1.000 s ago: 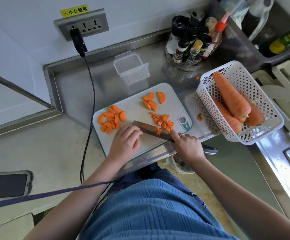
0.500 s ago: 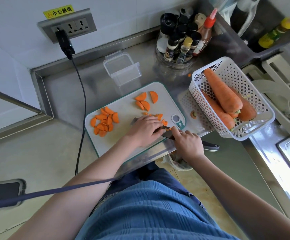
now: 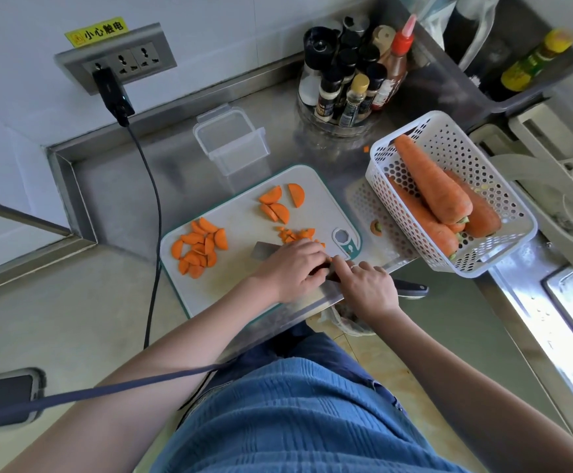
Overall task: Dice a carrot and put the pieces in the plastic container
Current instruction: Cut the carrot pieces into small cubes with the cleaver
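Note:
A white cutting board (image 3: 237, 288) lies at the steel counter's front edge. On its left is a heap of half-moon carrot slices (image 3: 198, 247), with a few more slices (image 3: 280, 203) at its far side. Small diced pieces (image 3: 295, 235) lie just beyond my hands. My right hand (image 3: 367, 291) grips the handle of the knife (image 3: 261, 250), whose blade lies flat across the board. My left hand (image 3: 291, 268) rests on top of the blade with bent fingers that hide what they touch. The clear plastic container (image 3: 230, 145) stands empty behind the board.
A white perforated basket (image 3: 503, 240) with whole carrots (image 3: 432, 186) sits right of the board, and a cut carrot end (image 3: 376, 227) lies between them. A rack of seasoning bottles (image 3: 350, 80) stands at the back. A black cable (image 3: 151, 206) hangs from the wall socket, left of the board.
My left hand moved right from the bare board onto the knife blade, covering the carrot piece stuck there. My right hand kept its grip on the handle.

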The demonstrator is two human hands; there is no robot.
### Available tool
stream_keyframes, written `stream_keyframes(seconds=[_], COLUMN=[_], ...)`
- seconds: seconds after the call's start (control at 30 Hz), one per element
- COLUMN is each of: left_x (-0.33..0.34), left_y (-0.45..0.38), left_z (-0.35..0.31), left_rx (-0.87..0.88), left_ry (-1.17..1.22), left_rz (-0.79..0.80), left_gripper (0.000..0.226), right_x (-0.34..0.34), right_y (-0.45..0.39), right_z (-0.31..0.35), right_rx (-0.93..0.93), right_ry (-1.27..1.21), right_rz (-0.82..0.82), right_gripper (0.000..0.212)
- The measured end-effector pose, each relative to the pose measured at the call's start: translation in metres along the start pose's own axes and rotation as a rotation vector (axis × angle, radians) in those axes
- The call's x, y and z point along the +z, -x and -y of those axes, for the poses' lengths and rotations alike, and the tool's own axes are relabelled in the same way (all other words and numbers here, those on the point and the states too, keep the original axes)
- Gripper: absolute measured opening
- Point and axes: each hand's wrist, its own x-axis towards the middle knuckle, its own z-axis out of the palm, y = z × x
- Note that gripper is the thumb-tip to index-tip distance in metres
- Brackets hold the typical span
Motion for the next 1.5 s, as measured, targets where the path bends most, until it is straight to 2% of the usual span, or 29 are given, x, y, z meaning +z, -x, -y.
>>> stream_keyframes(seconds=[0.1,0.23,0.37,0.43,0.53,0.63,0.7,0.83,0.9,0.97,1.03,1.17,1.23,1.37,1.5], left_x=[0.001,0.006,0.005,-0.005,-0.029,-0.056,-0.063,-0.057,-0.051,-0.051,-0.050,-0.050,-0.050,-0.047,-0.048], left_y=[-0.010,-0.009,-0.011,-0.016,-0.019,-0.016,-0.014,-0.017,-0.027,-0.036,-0.039,-0.037,-0.035,-0.026,-0.009], left_z=[0.002,0.002,0.002,0.009,0.031,0.065,0.087,0.103,0.100,0.095,0.093,0.093,0.092,0.092,0.085], left_rx=[-0.064,0.028,0.012,-0.031,-0.234,-0.431,-0.407,-0.212,-0.109,-0.050,-0.020,-0.022,-0.074,-0.203,-0.343], left_ry=[0.036,0.052,0.016,0.032,0.095,0.126,0.051,-0.111,-0.275,-0.407,-0.422,-0.290,-0.244,-0.151,0.113], left_rz=[0.059,-0.073,-0.056,-0.143,-0.355,-0.524,-0.458,-0.079,0.066,0.146,0.138,0.041,-0.023,-0.022,-0.261], left_gripper=[0.046,0.044,0.046,0.043,0.029,0.047,0.052,0.049,0.060,0.062,0.056,0.038,0.032,0.025,0.028], right_x=[0.000,0.002,0.000,0.000,0.000,-0.001,-0.002,-0.005,-0.008,-0.010,-0.011,-0.011,-0.011,-0.012,-0.009], right_y=[0.000,0.000,-0.004,-0.004,-0.001,0.006,0.012,0.018,0.017,0.015,0.013,0.010,0.008,0.003,-0.002], right_z=[-0.001,-0.001,0.000,-0.001,-0.005,-0.011,-0.016,-0.022,-0.021,-0.021,-0.020,-0.016,-0.014,-0.009,-0.007], right_rx=[-0.003,-0.012,-0.018,-0.009,0.023,0.077,0.121,0.229,0.279,0.305,0.316,0.356,0.368,0.386,0.466], right_ry=[0.004,0.000,-0.014,-0.002,0.013,0.009,0.001,-0.032,-0.061,-0.079,-0.086,-0.104,-0.121,-0.153,-0.156], right_rz=[-0.023,-0.035,-0.016,0.002,0.028,0.028,0.031,0.045,0.014,-0.014,-0.006,0.029,0.046,0.086,0.129], right_gripper=[0.064,0.065,0.066,0.068,0.068,0.067,0.069,0.066,0.060,0.055,0.054,0.053,0.052,0.046,0.018])
